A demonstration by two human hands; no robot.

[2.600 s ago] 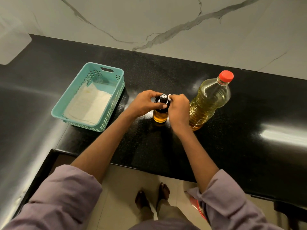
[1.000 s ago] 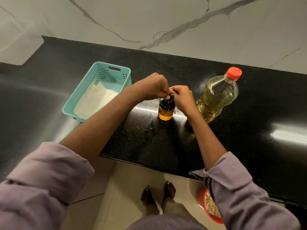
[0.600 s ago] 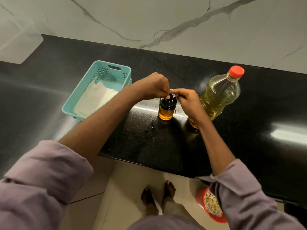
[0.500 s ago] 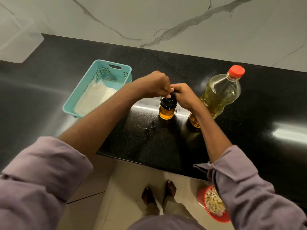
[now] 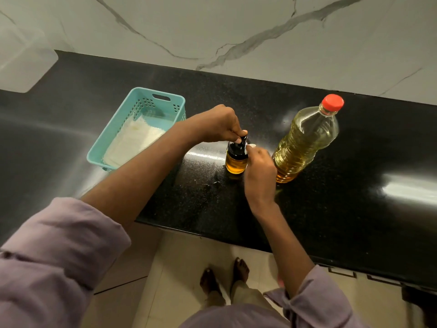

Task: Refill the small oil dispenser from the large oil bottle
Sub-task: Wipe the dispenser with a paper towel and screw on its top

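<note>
Left hand (image 5: 216, 124) reaches in from the left, arm stretched out, fingers curled, thumb and fingertips pinching the dispenser (image 5: 236, 157) nozzle from above. Right hand (image 5: 260, 166) comes up from below with the back of the hand toward the camera, fingers curled against the dispenser's right side near the cap. Both forearms bare, sleeves pushed up to the elbows.

Right hand (image 5: 259, 166) has dropped from the black top of the small oil dispenser (image 5: 236, 157) to its right flank, just beside the large oil bottle (image 5: 305, 140). Left hand (image 5: 216, 125) unchanged there.
</note>
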